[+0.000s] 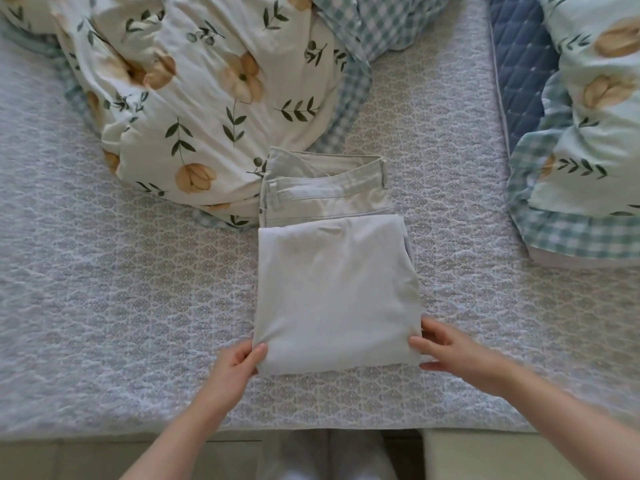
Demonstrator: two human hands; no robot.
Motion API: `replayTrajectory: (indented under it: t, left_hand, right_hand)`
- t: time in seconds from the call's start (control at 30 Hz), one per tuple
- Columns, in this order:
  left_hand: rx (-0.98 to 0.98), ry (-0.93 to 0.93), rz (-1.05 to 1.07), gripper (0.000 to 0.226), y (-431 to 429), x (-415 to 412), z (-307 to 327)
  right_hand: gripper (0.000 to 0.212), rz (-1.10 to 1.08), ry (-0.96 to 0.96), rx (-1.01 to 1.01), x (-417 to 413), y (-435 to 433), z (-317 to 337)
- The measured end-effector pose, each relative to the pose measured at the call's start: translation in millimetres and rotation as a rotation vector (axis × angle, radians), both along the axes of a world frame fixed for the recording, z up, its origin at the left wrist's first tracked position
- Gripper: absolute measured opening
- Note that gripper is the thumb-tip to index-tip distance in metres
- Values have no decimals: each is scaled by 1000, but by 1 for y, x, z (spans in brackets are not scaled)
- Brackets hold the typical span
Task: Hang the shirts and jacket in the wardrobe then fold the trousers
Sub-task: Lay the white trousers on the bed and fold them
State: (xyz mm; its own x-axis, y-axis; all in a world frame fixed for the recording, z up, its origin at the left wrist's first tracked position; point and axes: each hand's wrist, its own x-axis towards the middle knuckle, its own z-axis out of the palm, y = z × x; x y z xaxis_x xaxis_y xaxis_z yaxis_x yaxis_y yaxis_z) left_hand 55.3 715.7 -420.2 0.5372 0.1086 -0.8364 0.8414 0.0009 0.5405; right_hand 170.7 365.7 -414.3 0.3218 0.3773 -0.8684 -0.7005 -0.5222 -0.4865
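**Both hands on the near edge of the half-folded trousers**

Nearest me, at 6 o'clock, my forearms come in over the edge of the bed and close on the same hem line. My left hand (242, 362) holds the near-left corner of the trousers (336, 289), at their 7 o'clock. The thumb lies on top of the cloth and the fingers curl round the corner, so it is a pinch rather than a flat press. My right hand (446, 348) holds the near-right corner at 5 o'clock, fingers over the side edge and thumb low along the near edge, gripping in the same way. The wrists are level and neither hand is clearly nearer.

The trousers lie flat on the patterned bed cover (104, 271), straight ahead of me, with their long axis running from 6 to 12 o'clock. A doubled panel of leg covers the near part. Beyond it the waistband (325, 181) is exposed at the 12 o'clock end. I judge the coming move turns on this: the edge I hold has to travel away from me, along that axis, to meet the waistband squarely, with both hands lifting together.

Farther off, a floral duvet (194, 98) is heaped at 11 o'clock, touching the waistband's left corner. At 2 o'clock lie a blue quilted pad (519, 64) and a matching pillow (588, 133), well apart from the trousers. No shirts or jacket are in sight.
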Motion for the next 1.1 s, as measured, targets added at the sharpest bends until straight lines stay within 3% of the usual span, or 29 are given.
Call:
replayTrajectory:
  t: [0.23, 0.33, 0.4, 0.47, 0.53, 0.6, 0.7, 0.8, 0.9, 1.0, 1.1]
  left_hand:
    - [185, -43, -263, 10, 8, -5, 0]
    - [417, -132, -407, 4, 24, 2, 3]
    - [700, -353, -556, 22, 41, 16, 3]
    - [935, -607, -744, 51, 53, 36, 2]
    - [1098, -807, -1020, 80, 57, 64, 3]
    - [1150, -921, -1354, 101, 57, 89, 3]
    - [1118, -912, -1704, 119, 54, 119, -8]
    - [1062, -841, -1876, 124, 47, 144, -23]
    - [995, -845, -1900, 110, 50, 159, -37]
    - [972, -1052, -1810, 91, 60, 165, -46]
    - [970, -1166, -1748, 89, 66, 166, -52]
  right_hand:
    - [33, 230, -137, -62, 4, 0, 5]
    - [27, 471, -329, -185, 16, -4, 11]
    - [38, 562, -614, -393, 34, -9, 17]
    - [63, 639, -1065, -525, 57, -10, 21]
    - [87, 905, -1402, -544, 81, -1, 25]
    - [103, 1254, -1556, -474, 99, 11, 26]
    - [115, 1642, -1570, -374, 116, 26, 16]
    - [113, 1734, -1570, -336, 129, 40, -1]
    - [104, 1674, -1512, -271, 136, 49, -20]
    - [106, 1594, -1468, -198, 141, 47, -36]
    - [104, 1571, -1489, -141, 146, 42, -41]
